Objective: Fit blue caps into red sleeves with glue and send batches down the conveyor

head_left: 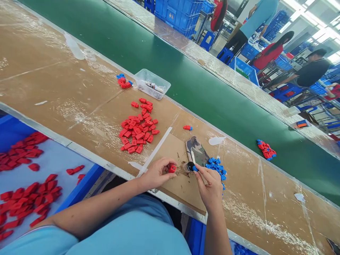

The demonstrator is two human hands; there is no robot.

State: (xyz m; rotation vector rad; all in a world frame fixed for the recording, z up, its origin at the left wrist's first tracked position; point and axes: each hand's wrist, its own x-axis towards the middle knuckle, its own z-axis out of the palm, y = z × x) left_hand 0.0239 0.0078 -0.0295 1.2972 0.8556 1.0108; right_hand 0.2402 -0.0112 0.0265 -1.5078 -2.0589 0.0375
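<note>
- Brown, scuffed tabletop runs diagonally across the head view, with a green conveyor belt along its far edge and stacked blue crates at the top of the frame.
- Left hand, low centre of the frame, pinches a small red piece between thumb and fingertips.
- Right hand, just right of it, has its fingers closed around a thin tool, pinching a blue piece at the tip against a small dark round cup.
- Both hands work over a cardboard sheet; a camouflage-patterned pad lies just above them.
- Heap of blue pieces sits right beside the right hand; a larger heap of red pieces lies up and left of the left hand.
- Clear plastic tub stands near the belt, upper centre (contents too small to tell).
- More red pieces fill a blue tray at lower left.
- Other people work at upper right.
</note>
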